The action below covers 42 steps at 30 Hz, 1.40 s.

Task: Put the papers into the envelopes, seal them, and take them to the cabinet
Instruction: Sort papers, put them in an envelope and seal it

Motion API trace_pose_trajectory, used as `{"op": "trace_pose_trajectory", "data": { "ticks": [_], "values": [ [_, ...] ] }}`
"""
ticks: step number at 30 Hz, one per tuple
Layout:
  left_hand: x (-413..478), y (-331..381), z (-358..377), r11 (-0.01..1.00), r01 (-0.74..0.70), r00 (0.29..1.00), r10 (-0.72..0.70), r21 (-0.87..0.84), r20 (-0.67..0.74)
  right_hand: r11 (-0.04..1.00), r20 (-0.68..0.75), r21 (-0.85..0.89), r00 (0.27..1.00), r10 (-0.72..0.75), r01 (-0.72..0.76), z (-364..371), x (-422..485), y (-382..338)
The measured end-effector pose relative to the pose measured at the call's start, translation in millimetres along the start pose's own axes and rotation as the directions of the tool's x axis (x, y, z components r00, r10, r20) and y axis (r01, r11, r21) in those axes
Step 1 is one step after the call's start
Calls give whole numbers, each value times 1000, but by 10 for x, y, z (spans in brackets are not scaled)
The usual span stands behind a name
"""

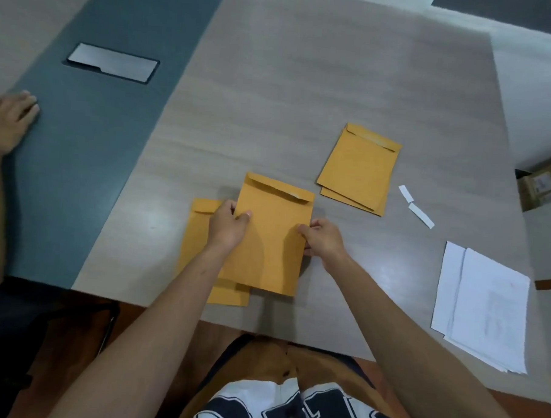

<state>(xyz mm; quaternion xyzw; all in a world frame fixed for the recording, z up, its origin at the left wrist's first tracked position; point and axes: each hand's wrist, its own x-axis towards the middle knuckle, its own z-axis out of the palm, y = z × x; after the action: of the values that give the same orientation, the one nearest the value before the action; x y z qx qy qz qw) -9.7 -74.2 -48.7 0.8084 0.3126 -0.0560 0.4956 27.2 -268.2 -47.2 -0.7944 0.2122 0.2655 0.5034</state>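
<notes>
I hold a brown envelope point(271, 240) by both side edges just above the table, its flap folded down at the far end. My left hand point(227, 227) pinches its left edge and my right hand point(323, 239) pinches its right edge. Beneath it on the table lies another brown envelope point(201, 224), partly covered. Two more stacked envelopes point(359, 168) rest farther off to the right. A stack of white papers point(484, 306) lies near the table's right edge.
Two white peel-off strips point(416, 205) lie between the far envelopes and the papers. Another person's hand point(9, 121) rests on the blue-grey table strip point(91, 137) at left, near a metal cover plate point(111, 63). A cardboard box point(543, 185) sits on the floor at right.
</notes>
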Motion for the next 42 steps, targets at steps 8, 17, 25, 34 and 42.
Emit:
{"op": "trace_pose_trajectory", "data": {
  "ticks": [8,17,25,34,42],
  "values": [
    [-256,229,884,970,-128,970,79,208,228,987,-251,-90,956,-155,136,-878,-75,581],
    [-516,319,1428,928,-204,932,87,310,352,802,-161,-550,912,-377,235,-1544,-81,1010],
    [-626,354,1594,876,-292,924,154,385,351,746,-95,-585,887,-452,318,-1755,19,1198],
    [-696,417,1710,547,-440,897,291,712,332,865,-226,-451,909,-349,220,-1846,202,1189],
    [-857,661,2042,372,-663,746,397,649,535,896,-247,-379,908,-338,230,-1870,223,1224]
  ]
}}
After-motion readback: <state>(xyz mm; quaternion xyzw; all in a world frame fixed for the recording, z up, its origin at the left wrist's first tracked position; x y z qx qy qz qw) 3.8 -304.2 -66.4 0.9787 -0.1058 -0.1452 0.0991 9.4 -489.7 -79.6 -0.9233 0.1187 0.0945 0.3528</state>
